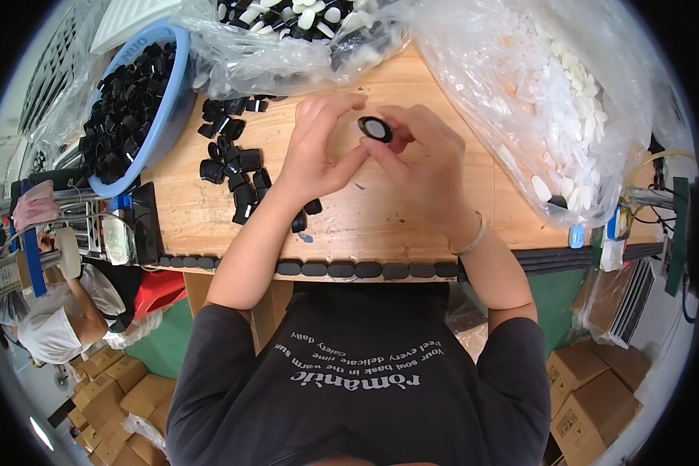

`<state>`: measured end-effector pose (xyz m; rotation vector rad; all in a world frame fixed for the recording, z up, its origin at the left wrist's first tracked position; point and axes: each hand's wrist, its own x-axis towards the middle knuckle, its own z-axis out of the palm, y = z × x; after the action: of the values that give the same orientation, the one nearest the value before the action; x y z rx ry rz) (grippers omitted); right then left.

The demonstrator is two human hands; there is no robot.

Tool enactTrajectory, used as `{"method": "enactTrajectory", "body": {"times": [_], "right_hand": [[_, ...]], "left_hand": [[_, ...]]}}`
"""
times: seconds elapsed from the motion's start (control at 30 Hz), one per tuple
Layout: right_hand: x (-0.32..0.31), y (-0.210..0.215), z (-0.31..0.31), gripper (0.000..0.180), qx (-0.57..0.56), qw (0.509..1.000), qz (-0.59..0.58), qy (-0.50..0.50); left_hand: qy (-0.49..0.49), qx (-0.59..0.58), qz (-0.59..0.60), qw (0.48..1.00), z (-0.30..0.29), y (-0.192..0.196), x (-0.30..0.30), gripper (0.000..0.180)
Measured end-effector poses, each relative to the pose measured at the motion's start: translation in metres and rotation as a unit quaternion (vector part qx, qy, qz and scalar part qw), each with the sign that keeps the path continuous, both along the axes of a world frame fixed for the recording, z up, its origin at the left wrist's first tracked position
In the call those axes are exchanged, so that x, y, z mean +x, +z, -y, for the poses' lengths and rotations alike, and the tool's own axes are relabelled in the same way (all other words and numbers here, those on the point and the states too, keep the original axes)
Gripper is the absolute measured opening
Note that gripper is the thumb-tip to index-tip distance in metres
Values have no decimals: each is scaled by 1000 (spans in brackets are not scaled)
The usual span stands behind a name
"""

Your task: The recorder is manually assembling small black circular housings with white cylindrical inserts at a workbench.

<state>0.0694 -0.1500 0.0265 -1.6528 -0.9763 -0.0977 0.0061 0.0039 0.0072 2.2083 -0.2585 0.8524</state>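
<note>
near edge: a row of dark oval pads [357, 269] lines the front lip of the wooden table [412, 217], lower centre of the frame.
right hand: the right hand [419, 159] pinches a black cap [375, 129] with a pale liner showing, fingers narrow around its rim, centre of the frame.
left hand: the left hand [318, 147] is curled beside it, fingertips close on or touching the cap; i cannot tell whether it carries a separate piece.
loose caps: a scatter of black caps [237, 167] lies on the wood, left of centre.
basin: a blue basin [167, 116], upper left, heaped with more black caps.
bags: a clear bag of white liner discs [575, 116] at upper right; a clear bag of mixed black and white parts [303, 35] at top centre.
risk: the cap is held only by fingertips, so a slip could drop it among the loose caps; the liner could probably seat crooked if pressed off-centre.
packages: brown cardboard boxes [590, 404] with small dark printed marks, lower right; more boxes [124, 396] at lower left, near another person [54, 326] in white.
</note>
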Motion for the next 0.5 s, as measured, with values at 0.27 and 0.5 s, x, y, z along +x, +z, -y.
{"method": "enactTrajectory", "body": {"times": [0.27,0.5], "right_hand": [[-1,-8,-4,29,-21,992,-103,-63],[56,33,60,16,-9,980,37,-193]], "left_hand": [[43,59,92,993,5,-10,3,50],[66,-49,76,994,-6,-7,-1,43]]}}
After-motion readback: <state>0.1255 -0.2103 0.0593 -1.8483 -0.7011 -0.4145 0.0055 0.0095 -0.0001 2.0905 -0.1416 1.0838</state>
